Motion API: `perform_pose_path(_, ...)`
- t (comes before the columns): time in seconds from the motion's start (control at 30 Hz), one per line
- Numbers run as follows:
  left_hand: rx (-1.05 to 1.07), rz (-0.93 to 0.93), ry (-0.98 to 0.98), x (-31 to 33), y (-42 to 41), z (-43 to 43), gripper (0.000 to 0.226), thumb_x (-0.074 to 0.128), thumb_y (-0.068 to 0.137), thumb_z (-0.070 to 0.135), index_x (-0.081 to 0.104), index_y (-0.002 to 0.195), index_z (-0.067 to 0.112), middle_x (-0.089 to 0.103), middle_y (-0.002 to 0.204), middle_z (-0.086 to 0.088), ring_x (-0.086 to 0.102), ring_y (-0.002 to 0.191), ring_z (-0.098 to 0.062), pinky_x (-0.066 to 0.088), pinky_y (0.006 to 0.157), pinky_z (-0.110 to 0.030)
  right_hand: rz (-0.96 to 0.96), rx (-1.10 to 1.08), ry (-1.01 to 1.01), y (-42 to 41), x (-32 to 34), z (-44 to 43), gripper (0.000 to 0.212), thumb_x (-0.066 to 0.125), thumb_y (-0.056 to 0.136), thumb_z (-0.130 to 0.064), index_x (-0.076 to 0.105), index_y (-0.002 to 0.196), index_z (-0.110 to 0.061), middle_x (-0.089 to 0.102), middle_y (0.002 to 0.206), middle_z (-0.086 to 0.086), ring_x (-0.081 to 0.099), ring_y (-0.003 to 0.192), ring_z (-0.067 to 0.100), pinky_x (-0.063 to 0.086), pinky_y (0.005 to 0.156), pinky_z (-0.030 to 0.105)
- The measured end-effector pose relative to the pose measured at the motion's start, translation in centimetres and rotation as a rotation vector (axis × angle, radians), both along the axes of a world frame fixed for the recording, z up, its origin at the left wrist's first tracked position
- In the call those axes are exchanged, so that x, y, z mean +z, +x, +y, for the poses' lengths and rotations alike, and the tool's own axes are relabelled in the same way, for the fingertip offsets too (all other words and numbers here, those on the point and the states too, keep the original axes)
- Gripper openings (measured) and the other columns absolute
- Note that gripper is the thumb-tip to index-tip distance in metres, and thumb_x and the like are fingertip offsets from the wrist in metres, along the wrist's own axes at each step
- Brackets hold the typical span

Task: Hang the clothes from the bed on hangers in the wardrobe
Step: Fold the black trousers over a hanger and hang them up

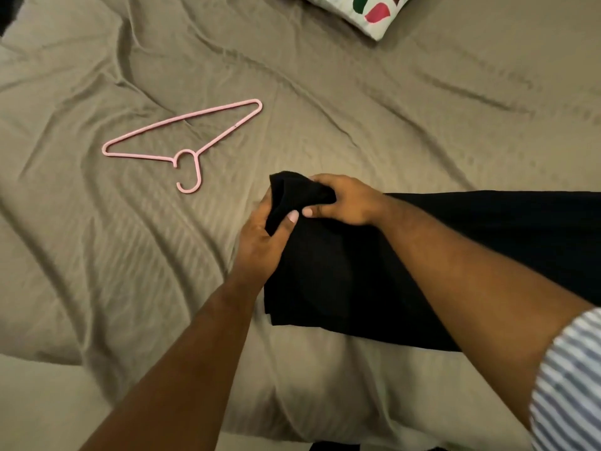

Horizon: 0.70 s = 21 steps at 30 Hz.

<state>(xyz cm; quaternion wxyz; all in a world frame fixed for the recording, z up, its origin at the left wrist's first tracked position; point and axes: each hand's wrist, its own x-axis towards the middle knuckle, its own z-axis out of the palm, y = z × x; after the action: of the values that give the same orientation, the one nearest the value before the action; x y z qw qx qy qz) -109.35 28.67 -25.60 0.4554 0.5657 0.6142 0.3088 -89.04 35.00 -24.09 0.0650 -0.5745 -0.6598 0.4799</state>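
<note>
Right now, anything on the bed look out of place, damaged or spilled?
Nothing stands out. The pink hanger lies flat on the creased sheet, intact and apart from the black garment, which the left hand and right hand hold by one end. No spill or tear shows.

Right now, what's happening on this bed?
A person is gripping one end of a black garment with both hands, the left hand and right hand close together. The rest of it lies on the brown bed sheet. A pink hanger lies bare on the sheet to the person's left, untouched.
</note>
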Motion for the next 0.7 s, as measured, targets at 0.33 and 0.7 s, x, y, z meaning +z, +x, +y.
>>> perform_pose_path(0.33,-0.127,-0.212,-0.643,-0.6,-2.8,-3.0,0.069,0.086,0.071,0.043,0.056,0.132,0.028,0.067,0.117,0.014,0.064,0.108,-0.007,0.053,0.086,-0.022,0.476,-0.115,-0.018,-0.5,0.9,2.3,0.016,0.072,0.093,-0.015,0.068,0.107,-0.022,0.070,0.102,0.002,0.067,0.092,0.010,0.055,0.089,0.027)
perform_pose_path(0.7,0.363,0.121,-0.389,-2.4,-9.4,-6.0,0.033,0.053,0.100,0.044,0.069,0.094,0.015,0.064,0.076,-0.004,0.061,0.070,-0.021,0.050,0.059,-0.023,0.118,-0.368,0.514,-7.5,-1.0,-0.5,0.033,0.062,0.095,-0.018,0.064,0.127,-0.026,0.063,0.121,-0.007,0.055,0.108,0.009,0.048,0.100,0.034)
